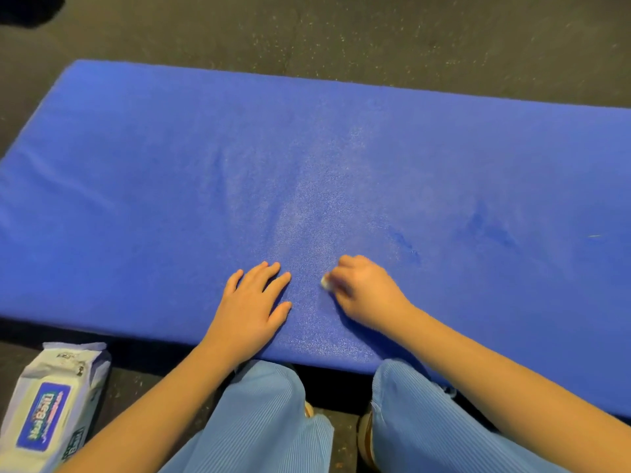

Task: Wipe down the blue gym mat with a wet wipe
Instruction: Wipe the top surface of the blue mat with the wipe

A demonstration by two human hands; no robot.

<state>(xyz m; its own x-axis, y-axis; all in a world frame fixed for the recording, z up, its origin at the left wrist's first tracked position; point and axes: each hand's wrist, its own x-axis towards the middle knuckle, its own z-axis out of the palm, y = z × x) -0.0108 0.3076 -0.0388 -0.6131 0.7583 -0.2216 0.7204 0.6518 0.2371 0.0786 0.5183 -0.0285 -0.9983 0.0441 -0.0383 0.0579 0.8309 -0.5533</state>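
A thick blue gym mat [170,172] lies across the dark floor and fills most of the view. My left hand [251,307] rests flat on it near the front edge, fingers straight and spread. Just to the right, my right hand [362,290] is curled around a small white wet wipe [325,283], pressing it onto the mat; only a corner of the wipe shows past my fingers. A paler, shiny streak runs up the mat's middle from between my hands.
A white pack of wet wipes [51,407] with a blue label lies on the speckled dark floor [341,32] at the lower left. My knees in light blue trousers [263,418] are at the mat's front edge. Small dents mark the mat at right.
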